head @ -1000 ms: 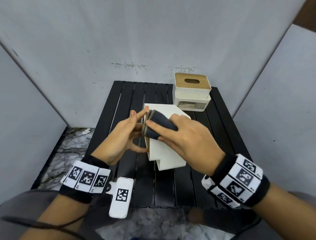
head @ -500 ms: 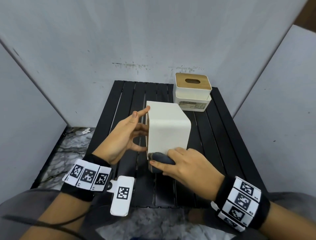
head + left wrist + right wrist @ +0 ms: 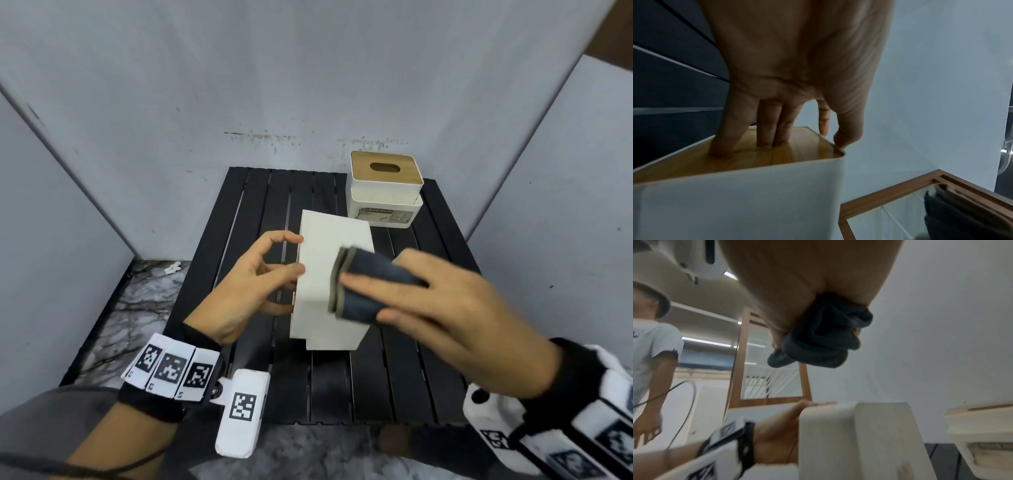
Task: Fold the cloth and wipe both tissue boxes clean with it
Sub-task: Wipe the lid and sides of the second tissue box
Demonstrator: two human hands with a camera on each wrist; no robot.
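A white tissue box (image 3: 325,274) lies on its side in the middle of the black slatted table (image 3: 394,377), its wooden lid (image 3: 797,151) facing left. My left hand (image 3: 293,255) steadies it: straight fingers (image 3: 766,129) press on the lid and the thumb touches its upper corner. In my right hand (image 3: 394,291) is the folded dark cloth (image 3: 371,265), over the right part of the box's upper face. The right wrist view shows the cloth (image 3: 822,340) held a little above the box (image 3: 859,443). The second tissue box (image 3: 385,188), white with a wooden top, stands upright at the back right.
Grey panels wall the table on three sides. A marbled floor (image 3: 130,308) shows at the left. In the right wrist view another person (image 3: 649,353) stands off to the left, and the second box (image 3: 978,426) is close beyond the first.
My right hand swept the cloth from the box's far left edge down to its near end, then lifted it back over the box's right part. The left hand stays on the lid.
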